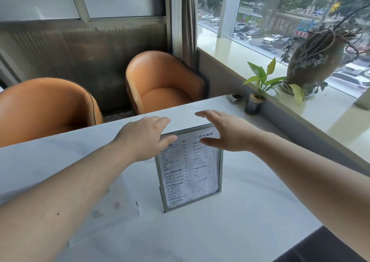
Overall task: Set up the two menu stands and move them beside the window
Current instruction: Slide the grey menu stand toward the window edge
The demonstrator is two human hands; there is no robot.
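A café: drinks menu stand point(189, 167), orange chairs point(160, 79).

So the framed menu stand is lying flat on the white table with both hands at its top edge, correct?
Not quite. The head view shows the menu stand standing upright on the white table, not lying flat. Both hands are at its top edge: the left hand touches the top left corner, and the right hand is open over the top right.

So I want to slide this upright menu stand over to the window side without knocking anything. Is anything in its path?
The table between the menu stand and the window edge looks bare. Only the small potted plant and a small dark dish sit at the far corner there.
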